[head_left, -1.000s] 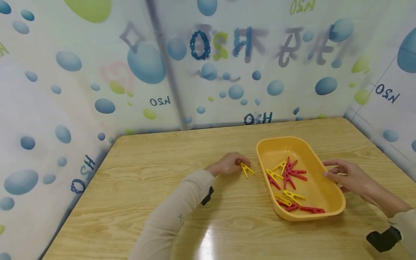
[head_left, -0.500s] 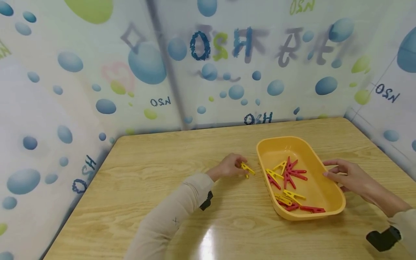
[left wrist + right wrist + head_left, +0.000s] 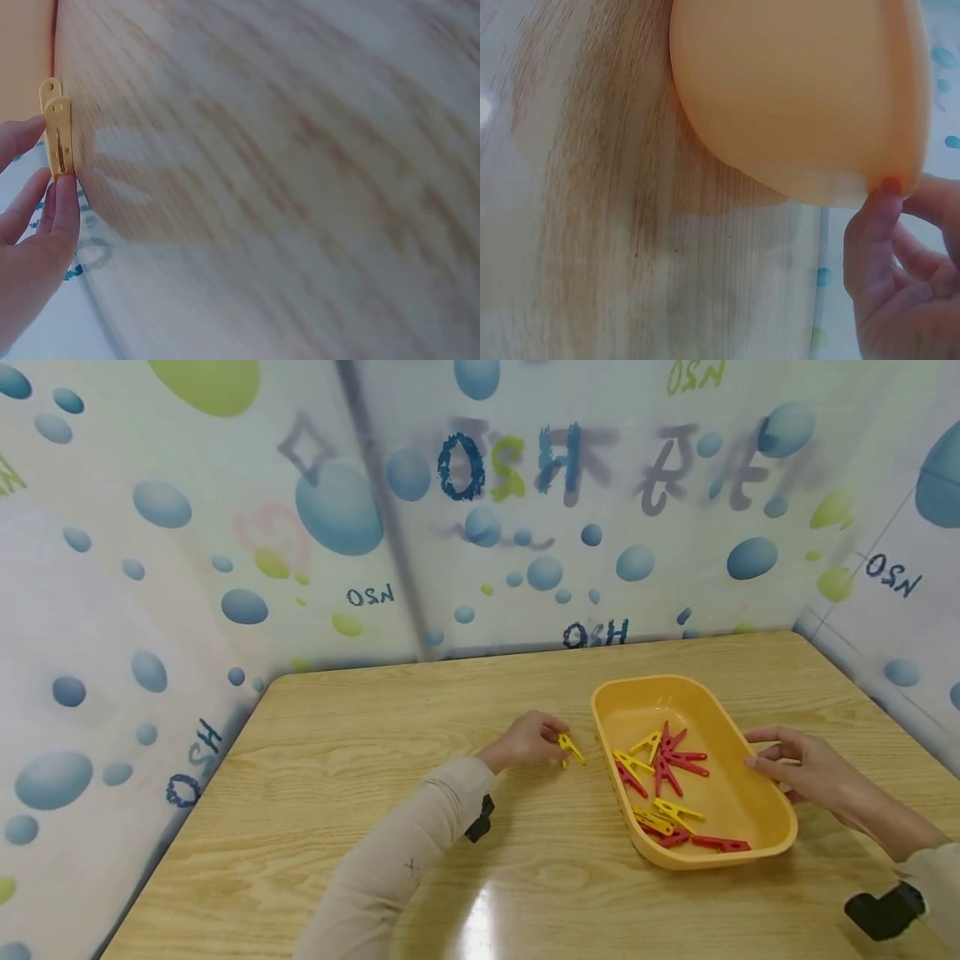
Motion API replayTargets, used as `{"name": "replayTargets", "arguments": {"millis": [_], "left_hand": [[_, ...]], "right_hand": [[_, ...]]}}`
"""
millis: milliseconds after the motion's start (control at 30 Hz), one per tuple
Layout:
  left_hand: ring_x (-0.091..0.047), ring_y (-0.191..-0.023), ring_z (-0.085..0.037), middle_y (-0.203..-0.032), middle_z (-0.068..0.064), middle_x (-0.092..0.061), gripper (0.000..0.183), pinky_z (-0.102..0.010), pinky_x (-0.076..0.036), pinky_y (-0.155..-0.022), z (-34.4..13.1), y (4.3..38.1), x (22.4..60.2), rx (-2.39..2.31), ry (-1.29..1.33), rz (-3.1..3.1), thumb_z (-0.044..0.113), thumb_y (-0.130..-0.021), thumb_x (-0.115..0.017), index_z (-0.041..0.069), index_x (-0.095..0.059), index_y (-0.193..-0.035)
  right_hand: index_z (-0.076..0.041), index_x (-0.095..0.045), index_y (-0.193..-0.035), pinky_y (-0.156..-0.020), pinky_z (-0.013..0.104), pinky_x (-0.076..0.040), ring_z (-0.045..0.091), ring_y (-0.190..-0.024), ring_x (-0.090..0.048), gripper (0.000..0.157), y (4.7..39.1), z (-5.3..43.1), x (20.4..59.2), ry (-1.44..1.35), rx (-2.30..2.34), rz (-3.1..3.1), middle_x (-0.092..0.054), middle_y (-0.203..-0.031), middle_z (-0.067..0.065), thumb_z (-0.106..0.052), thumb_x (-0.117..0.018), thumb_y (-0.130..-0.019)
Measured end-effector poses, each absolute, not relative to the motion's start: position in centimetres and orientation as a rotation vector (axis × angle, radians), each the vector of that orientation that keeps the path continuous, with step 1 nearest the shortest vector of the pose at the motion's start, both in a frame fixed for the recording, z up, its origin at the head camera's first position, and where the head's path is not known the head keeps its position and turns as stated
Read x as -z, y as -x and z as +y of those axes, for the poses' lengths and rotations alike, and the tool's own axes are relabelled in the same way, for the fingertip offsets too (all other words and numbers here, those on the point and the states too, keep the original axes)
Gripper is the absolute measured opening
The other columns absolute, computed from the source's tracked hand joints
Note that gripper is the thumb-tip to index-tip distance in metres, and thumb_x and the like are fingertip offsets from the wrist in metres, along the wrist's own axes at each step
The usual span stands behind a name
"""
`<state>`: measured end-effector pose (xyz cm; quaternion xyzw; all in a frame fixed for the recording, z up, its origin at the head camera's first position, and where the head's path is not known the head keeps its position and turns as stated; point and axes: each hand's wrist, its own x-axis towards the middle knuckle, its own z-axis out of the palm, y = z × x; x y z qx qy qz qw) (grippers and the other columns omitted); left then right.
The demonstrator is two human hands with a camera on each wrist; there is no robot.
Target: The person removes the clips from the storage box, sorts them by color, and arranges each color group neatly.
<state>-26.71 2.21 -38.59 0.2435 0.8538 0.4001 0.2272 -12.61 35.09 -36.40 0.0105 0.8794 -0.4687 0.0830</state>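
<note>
In the head view my left hand (image 3: pixel 527 740) holds a yellow clothespin (image 3: pixel 572 749) in its fingertips, just left of the tray and over the table. The left wrist view shows this clothespin (image 3: pixel 57 112) between thumb and fingers, its two legs side by side. On the right, my right hand (image 3: pixel 810 770) pinches the rim of the orange-yellow plastic tray (image 3: pixel 742 797). The right wrist view has the thumb on the tray's outer wall (image 3: pixel 795 97), near the rim. Inside the tray lie several red clothespins (image 3: pixel 722 844) and several yellow clothespins (image 3: pixel 654 820), loosely heaped.
The wood-grain table (image 3: pixel 337 752) stretches left and in front of the tray. A printed curtain (image 3: pixel 510 568) with blue and green spots stands behind the table and along both sides. Dark devices (image 3: pixel 887 912) are worn at both wrists.
The yellow clothespin has turned in my left fingers, its legs now seen more edge-on. My left hand shifted only slightly. My right hand and the tray have stayed in place.
</note>
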Motion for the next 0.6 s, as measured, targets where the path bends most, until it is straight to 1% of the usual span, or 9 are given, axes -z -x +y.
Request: {"name": "replayTargets", "arguments": {"millis": [167,467,600], "left_hand": [[-0.053,-0.097,-0.02,-0.105,-0.01,-0.057,0.04,-0.027,-0.047,-0.075,2.09,26.72,38.49,-1.143,-0.671,2.317,0.004,-0.077,-0.068,0.001,-0.056,-0.115],[-0.054,-0.094,-0.017,-0.104,-0.007,-0.057,0.042,-0.023,-0.045,-0.076,2.1,26.82,38.65,-1.128,-0.666,2.332,0.004,-0.076,-0.068,0.001,-0.056,-0.116],[-0.053,-0.094,-0.017,-0.106,-0.007,-0.057,0.043,-0.024,-0.045,-0.077,2.03,26.88,38.57,-1.124,-0.673,2.335,0.005,-0.077,-0.068,0.001,-0.054,-0.118]], "right_hand": [[0.01,-0.03,-0.127,-0.058,0.036,-0.051,0.016,-0.071,-0.059,0.056,12.56,35.08,36.48,-0.033,1.401,2.625,-0.053,-0.093,0.016,-0.024,-0.054,-0.089],[0.01,-0.029,-0.128,-0.059,0.036,-0.051,0.016,-0.072,-0.059,0.059,12.7,35.19,36.4,-0.056,1.405,2.606,-0.053,-0.093,0.016,-0.026,-0.054,-0.089],[0.009,-0.029,-0.128,-0.059,0.036,-0.051,0.016,-0.072,-0.059,0.059,12.85,35.13,36.29,-0.062,1.395,2.607,-0.053,-0.095,0.017,-0.027,-0.054,-0.089]]}}
